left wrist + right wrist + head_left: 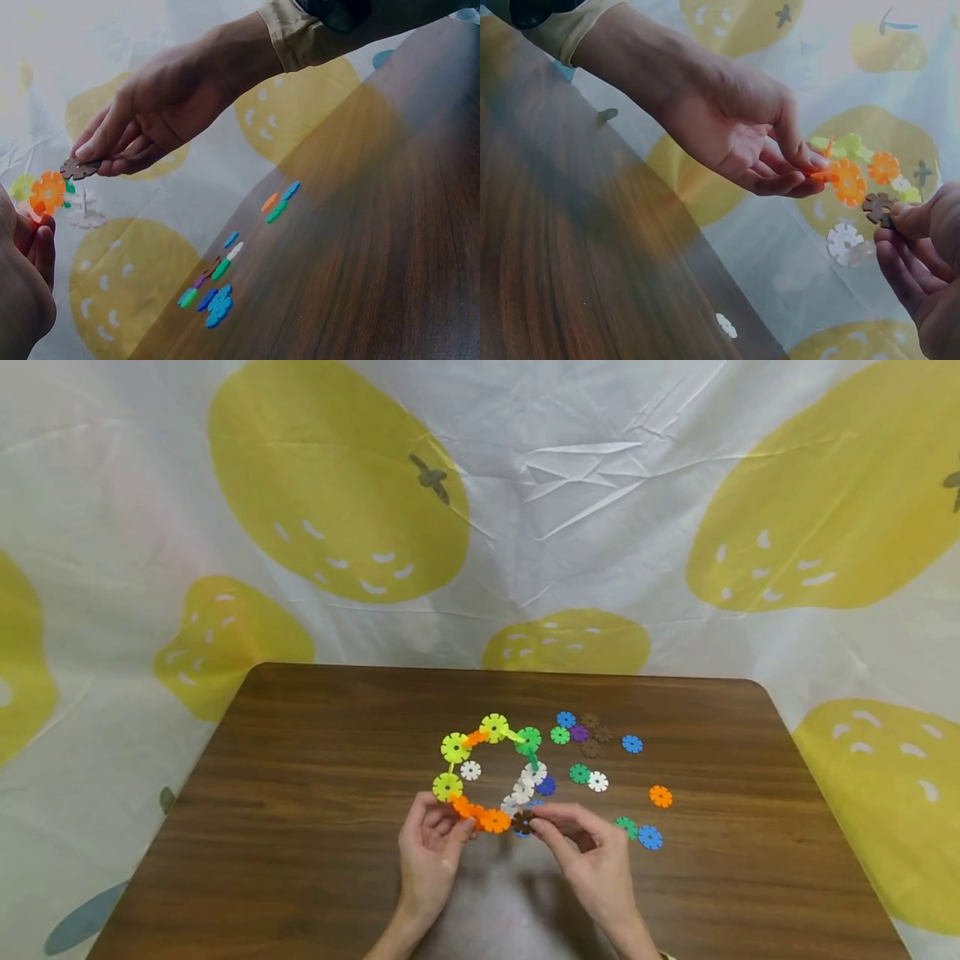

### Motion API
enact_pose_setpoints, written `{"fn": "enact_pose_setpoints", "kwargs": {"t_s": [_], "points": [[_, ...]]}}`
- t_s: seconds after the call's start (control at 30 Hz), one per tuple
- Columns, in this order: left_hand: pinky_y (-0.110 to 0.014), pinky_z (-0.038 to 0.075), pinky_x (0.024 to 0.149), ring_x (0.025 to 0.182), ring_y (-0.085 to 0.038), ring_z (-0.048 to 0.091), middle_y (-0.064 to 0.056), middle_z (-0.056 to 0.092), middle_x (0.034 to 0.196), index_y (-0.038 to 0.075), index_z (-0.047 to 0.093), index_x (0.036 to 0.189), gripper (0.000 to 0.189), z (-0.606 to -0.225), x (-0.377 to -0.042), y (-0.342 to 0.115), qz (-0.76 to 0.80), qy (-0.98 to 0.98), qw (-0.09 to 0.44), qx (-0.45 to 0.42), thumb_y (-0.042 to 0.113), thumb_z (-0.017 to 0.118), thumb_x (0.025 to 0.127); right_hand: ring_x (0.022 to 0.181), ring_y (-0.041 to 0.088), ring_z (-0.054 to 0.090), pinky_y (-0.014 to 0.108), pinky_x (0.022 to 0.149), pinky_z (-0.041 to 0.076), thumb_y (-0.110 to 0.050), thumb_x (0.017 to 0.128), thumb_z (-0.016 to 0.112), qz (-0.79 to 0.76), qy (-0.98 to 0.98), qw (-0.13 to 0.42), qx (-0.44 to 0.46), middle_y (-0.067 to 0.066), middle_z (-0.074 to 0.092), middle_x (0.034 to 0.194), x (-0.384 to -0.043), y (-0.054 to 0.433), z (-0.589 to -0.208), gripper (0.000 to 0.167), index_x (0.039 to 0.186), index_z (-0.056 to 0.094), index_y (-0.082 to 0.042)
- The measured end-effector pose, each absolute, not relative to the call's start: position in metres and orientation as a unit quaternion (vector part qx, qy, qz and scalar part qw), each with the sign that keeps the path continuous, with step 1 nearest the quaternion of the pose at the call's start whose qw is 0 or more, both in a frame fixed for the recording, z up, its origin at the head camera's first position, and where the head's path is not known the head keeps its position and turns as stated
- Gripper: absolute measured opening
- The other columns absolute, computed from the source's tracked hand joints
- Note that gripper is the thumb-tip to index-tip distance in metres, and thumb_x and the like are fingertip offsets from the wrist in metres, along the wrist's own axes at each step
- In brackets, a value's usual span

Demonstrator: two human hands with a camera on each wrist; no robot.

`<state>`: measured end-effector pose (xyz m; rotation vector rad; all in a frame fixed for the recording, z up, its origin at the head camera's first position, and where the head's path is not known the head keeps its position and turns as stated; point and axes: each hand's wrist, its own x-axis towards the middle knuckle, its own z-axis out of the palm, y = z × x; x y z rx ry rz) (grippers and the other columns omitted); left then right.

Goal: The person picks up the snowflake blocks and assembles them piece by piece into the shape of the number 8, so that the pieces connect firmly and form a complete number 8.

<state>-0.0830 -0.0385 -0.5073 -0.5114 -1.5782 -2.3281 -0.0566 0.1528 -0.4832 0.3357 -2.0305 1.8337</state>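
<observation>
My left hand (431, 843) holds a ring-like chain of notched plastic discs up over the table, thumb and fingers pinching its orange part. Yellow-green discs (447, 787) run up the left side, a green disc (528, 740) is at the upper right, and white discs (522, 791) come down the right. Between the thumb and fingers of my right hand (596, 852) is a brown disc (522, 822), right beside the end orange disc (495, 821). Seen in the right wrist view, the brown disc (877, 209) sits close to the orange and white discs.
Loose discs lie on the brown wooden table (300, 793), mostly right of the chain: a purple disc (580, 733), an orange disc (661, 797), a blue disc (650, 837) and several others. One white disc (470, 770) shows through the ring. A fruit-patterned cloth (570, 527) hangs behind.
</observation>
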Motion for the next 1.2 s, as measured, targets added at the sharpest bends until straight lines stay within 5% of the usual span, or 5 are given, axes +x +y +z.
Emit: {"fn": "enact_pose_setpoints", "kwargs": {"t_s": [0.37,0.63,0.77,0.97,1.2], "points": [[-0.025,0.062,0.065,0.077,-0.008,0.07,0.003,0.07,0.093,-0.021,0.046,0.104,0.027,-0.508,-0.082,-0.038,-0.796,-0.565,0.142,-0.165,-0.023,0.064,0.083,0.082,0.013,0.074,0.023,0.075,0.061,0.013,0.084,0.072,0.632,-0.734,0.2,0.148,0.017,0.076,0.095,-0.058,0.15,-0.486,0.021,0.102,0.075,0.002],[-0.025,0.062,0.063,0.073,-0.006,0.069,-0.021,0.064,0.08,-0.017,0.05,0.101,0.029,-0.505,-0.08,-0.035,-0.778,-0.588,0.151,-0.161,-0.03,0.062,0.077,0.081,0.014,0.074,0.025,0.074,0.061,0.013,0.084,0.074,0.62,-0.742,0.207,0.148,0.016,0.077,0.092,-0.059,0.145,-0.49,0.02,0.099,0.076,0.001],[-0.025,0.062,0.063,0.074,-0.006,0.069,-0.023,0.063,0.078,-0.018,0.05,0.101,0.031,-0.505,-0.082,-0.034,-0.775,-0.587,0.157,-0.171,-0.033,0.06,0.076,0.083,0.011,0.074,0.024,0.074,0.061,0.012,0.085,0.073,0.645,-0.731,0.194,0.114,0.019,0.076,0.094,-0.056,0.141,-0.493,0.017,0.1,0.075,0.003],[-0.026,0.062,0.064,0.074,-0.007,0.068,-0.005,0.067,0.085,-0.02,0.047,0.107,0.032,-0.505,-0.082,-0.035,-0.787,-0.587,0.14,-0.128,-0.023,0.066,0.082,0.081,0.012,0.074,0.024,0.072,0.061,0.006,0.087,0.074,0.662,-0.723,0.18,0.074,0.015,0.077,0.096,-0.056,0.137,-0.496,0.016,0.102,0.075,0.0],[-0.022,0.061,0.075,0.082,-0.008,0.069,0.003,0.068,0.096,-0.02,0.043,0.114,0.037,-0.509,-0.073,-0.028,-0.813,-0.574,0.048,-0.083,-0.015,0.068,0.086,0.076,0.013,0.073,0.026,0.068,0.061,0.01,0.086,0.072,0.688,-0.692,0.205,0.076,0.018,0.076,0.093,-0.061,0.127,-0.504,0.018,0.102,0.073,0.003]]}}
